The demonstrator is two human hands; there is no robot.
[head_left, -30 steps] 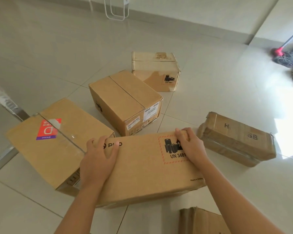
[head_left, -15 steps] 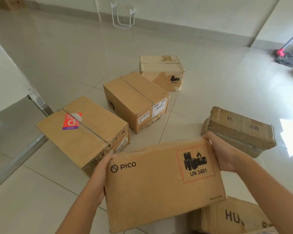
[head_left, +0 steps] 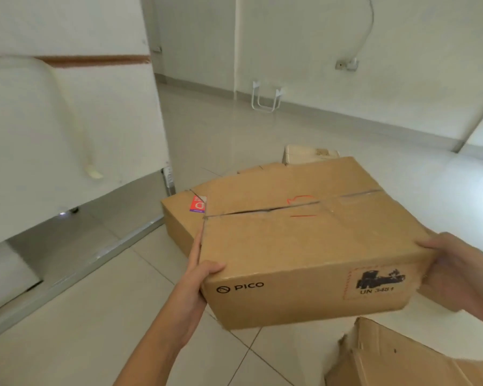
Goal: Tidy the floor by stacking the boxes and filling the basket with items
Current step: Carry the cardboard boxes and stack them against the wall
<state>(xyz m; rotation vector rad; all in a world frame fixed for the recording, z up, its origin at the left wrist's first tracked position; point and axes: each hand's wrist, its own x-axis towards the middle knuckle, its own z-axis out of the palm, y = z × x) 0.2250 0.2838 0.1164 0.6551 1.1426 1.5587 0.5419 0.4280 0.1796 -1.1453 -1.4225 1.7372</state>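
Cardboard fills the middle of the view: the PICO box [head_left: 304, 240] is up off the tiled floor [head_left: 81, 316], carried between both hands with its taped top seam facing up and its printed side toward the camera. Behind and under its far-left corner sits the box with the red sticker [head_left: 179, 215] on the floor, and a paler, worn box [head_left: 299, 154] peeks out beyond; another torn carton [head_left: 402, 358] lies at lower right. No basket shows anywhere. Watch that seam, folks: the tape looks split along the middle, so a squeeze at the ends could buckle the top, and I'd judge a tilted set-down on the sticker box might let it slide off the edge. Now the grip: left hand [head_left: 198, 277] clamps the near-left corner, thumb curled over the top edge, fingers running along the side. Right hand [head_left: 446, 263] cups the right end, fingers wrapped onto that face, forearm reaching in from the lower right.
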